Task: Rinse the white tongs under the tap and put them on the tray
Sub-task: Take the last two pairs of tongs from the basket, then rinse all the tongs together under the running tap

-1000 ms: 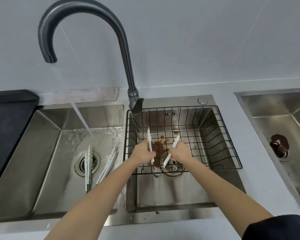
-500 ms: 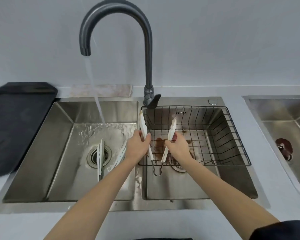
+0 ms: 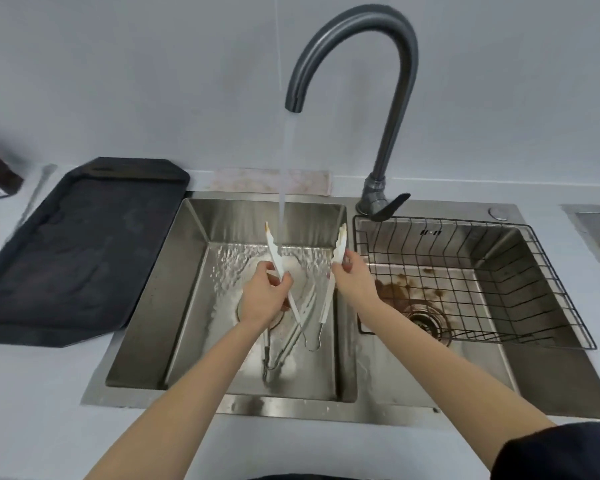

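Note:
I hold white tongs (image 3: pixel 328 299) spread in a V over the left sink basin (image 3: pixel 194 306), tips up and wire loop end down. My left hand (image 3: pixel 262 299) grips the left arm of the tongs and my right hand (image 3: pixel 352 277) grips the right arm. The tips carry brownish stains. Water runs from the dark grey tap (image 3: pixel 371 81) and falls between the two arms, close to the left one. A black tray (image 3: pixel 73 244) lies on the counter left of the sink.
A second pair of white tongs (image 3: pixel 278 351) lies on the left basin floor under my hands. A black wire basket (image 3: pixel 482 282) sits in the right basin, which has brown residue near its drain. Another sink edge shows at far right.
Both hands carried the tongs left, from over the wire basket in the right basin to under the running water in the left basin, and spread the arms wider.

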A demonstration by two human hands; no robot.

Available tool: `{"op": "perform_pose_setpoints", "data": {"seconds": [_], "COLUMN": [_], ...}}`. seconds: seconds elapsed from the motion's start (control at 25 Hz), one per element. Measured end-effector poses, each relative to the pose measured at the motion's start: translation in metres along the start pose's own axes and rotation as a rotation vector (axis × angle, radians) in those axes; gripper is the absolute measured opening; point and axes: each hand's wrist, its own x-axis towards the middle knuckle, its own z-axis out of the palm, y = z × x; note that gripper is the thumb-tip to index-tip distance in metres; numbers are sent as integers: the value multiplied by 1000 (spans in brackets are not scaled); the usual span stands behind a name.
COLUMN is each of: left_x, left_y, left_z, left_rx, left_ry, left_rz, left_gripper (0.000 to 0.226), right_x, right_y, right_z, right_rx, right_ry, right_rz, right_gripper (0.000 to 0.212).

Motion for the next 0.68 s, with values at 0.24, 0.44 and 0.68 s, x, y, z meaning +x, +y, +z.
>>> {"op": "perform_pose_setpoints", "data": {"seconds": [0.24,0.44,0.68], "left_x": [22,51,79], "left_y": [-25,-38,-38], "left_z": [-44,-69,-81], "left_rx": [-17,-77,-168], "left_ry": [-8,-24,-37], "left_rz": [-27,-59,-20], "left_gripper": [27,34,32], "right_x": [22,49,86], "right_y": [-22,-34,-44], "right_z": [49,82,101], "right_rx": [117,178,379], "right_ry": [-19,-10,-29], "right_rz": [82,129,207], "right_gripper": [50,50,42]}}
